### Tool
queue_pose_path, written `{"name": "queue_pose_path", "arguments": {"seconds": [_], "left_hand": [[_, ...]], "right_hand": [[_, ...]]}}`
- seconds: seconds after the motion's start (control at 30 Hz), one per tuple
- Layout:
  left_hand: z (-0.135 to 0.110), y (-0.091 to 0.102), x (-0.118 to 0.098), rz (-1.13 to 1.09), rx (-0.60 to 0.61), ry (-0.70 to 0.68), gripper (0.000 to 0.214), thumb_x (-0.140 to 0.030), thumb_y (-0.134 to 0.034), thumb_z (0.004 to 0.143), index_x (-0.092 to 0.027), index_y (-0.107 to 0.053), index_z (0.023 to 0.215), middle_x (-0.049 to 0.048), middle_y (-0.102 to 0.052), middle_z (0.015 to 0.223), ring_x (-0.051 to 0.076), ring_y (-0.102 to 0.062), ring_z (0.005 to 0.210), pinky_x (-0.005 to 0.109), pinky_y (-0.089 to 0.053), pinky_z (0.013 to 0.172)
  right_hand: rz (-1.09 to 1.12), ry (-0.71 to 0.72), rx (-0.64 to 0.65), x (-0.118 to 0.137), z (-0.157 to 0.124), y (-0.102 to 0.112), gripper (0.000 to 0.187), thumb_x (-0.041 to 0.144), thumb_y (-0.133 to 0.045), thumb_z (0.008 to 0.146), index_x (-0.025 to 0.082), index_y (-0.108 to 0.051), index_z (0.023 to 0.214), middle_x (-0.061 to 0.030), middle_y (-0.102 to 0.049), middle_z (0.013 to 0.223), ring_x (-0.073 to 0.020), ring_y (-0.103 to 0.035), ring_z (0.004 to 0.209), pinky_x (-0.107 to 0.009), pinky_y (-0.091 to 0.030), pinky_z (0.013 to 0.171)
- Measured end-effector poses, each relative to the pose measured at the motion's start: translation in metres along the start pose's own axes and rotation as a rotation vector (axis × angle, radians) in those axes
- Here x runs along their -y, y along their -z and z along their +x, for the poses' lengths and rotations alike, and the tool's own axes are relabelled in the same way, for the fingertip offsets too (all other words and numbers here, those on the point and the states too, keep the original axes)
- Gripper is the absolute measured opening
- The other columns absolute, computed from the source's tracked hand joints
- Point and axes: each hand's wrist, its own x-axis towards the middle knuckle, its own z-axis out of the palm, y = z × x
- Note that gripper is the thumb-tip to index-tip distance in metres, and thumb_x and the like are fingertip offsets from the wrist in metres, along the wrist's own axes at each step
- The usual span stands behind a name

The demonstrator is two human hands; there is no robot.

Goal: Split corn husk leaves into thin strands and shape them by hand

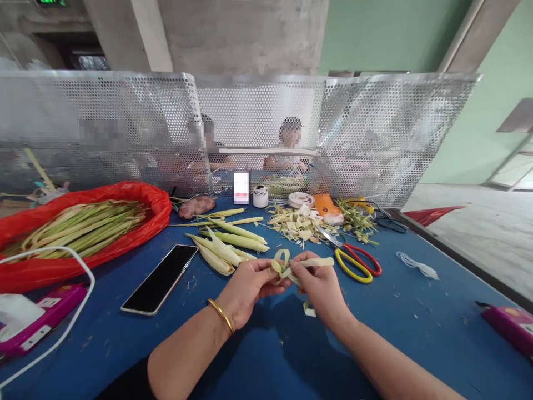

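Observation:
Above the blue table (416,344), both my hands hold a pale green leaf strip (287,265) folded into small loops. My left hand (247,289), with a gold bangle on its wrist, pinches the looped end from the left. My right hand (318,286) pinches the strip from the right, and one end of it sticks out to the right over my fingers. A short tail of strip hangs below my right hand. Just beyond my hands lie several folded leaf cones (227,244).
A red bag (154,214) of long green leaves lies at left, a black phone (160,278) beside it. Yellow and red scissors (358,261) lie right of my hands, leaf scraps (297,222) behind. A perforated metal screen (258,128) stands at the back, with people behind it.

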Motion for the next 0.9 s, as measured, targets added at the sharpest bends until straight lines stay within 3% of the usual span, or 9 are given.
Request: {"name": "queue_pose_path", "arguments": {"seconds": [0.17, 0.37, 0.5, 0.7, 0.77, 0.9], "left_hand": [[-0.001, -0.001, 0.001, -0.026, -0.020, -0.003, 0.021, -0.028, -0.076, 0.070, -0.013, -0.072, 0.085, 0.0053, -0.071, 0.075, 0.014, -0.067, 0.070, 0.021, -0.054, 0.063], [-0.003, -0.005, 0.002, -0.024, 0.053, -0.060, 0.023, -0.020, -0.072, 0.068, -0.013, -0.074, 0.089, 0.0064, -0.072, 0.086, 0.014, -0.065, 0.076, 0.024, -0.053, 0.074], [-0.003, -0.009, 0.005, 0.034, -0.103, -0.093, 0.026, -0.028, -0.081, 0.061, -0.014, -0.074, 0.082, 0.0029, -0.070, 0.076, 0.011, -0.059, 0.065, 0.022, -0.052, 0.069], [0.003, -0.001, -0.002, -0.029, -0.317, -0.174, 0.017, -0.026, -0.079, 0.061, -0.014, -0.071, 0.071, 0.0009, -0.065, 0.066, 0.013, -0.059, 0.064, 0.023, -0.052, 0.066], [0.007, 0.004, -0.005, -0.016, -0.364, -0.197, 0.016, -0.025, -0.078, 0.062, -0.014, -0.071, 0.070, 0.0009, -0.065, 0.066, 0.012, -0.058, 0.063, 0.022, -0.052, 0.064], [0.010, 0.008, -0.003, 0.044, -0.389, -0.221, 0.015, -0.024, -0.076, 0.061, -0.014, -0.071, 0.072, -0.0004, -0.063, 0.062, 0.011, -0.056, 0.057, 0.022, -0.050, 0.058]], "right_hand": [[0.078, -0.056, -0.004, 0.000, -0.001, -0.001, 0.025, 0.040, -0.068, 0.075, 0.019, -0.056, 0.068, 0.0055, -0.053, 0.051, -0.0094, -0.046, 0.040, -0.021, -0.036, 0.040], [0.134, -0.178, -0.019, 0.004, 0.000, -0.003, 0.027, 0.042, -0.067, 0.072, 0.019, -0.054, 0.068, 0.0053, -0.055, 0.049, -0.0096, -0.047, 0.038, -0.022, -0.037, 0.039], [0.156, -0.246, 0.010, 0.007, -0.002, -0.005, 0.028, 0.043, -0.068, 0.071, 0.018, -0.055, 0.068, 0.0074, -0.049, 0.045, -0.0086, -0.046, 0.037, -0.019, -0.035, 0.037], [0.176, -0.396, 0.104, 0.013, -0.012, -0.008, 0.034, 0.051, -0.062, 0.075, 0.019, -0.055, 0.080, 0.0011, -0.064, 0.065, -0.0107, -0.058, 0.041, -0.020, -0.039, 0.039], [0.137, -0.332, 0.126, 0.014, -0.015, -0.009, 0.033, 0.050, -0.062, 0.075, 0.020, -0.053, 0.086, 0.0001, -0.067, 0.068, -0.0126, -0.061, 0.044, -0.021, -0.042, 0.041], [0.026, -0.045, 0.237, 0.018, -0.020, -0.006, 0.038, 0.042, -0.064, 0.077, 0.021, -0.059, 0.108, -0.0002, -0.069, 0.071, -0.0156, -0.064, 0.054, -0.026, -0.050, 0.053]]}}
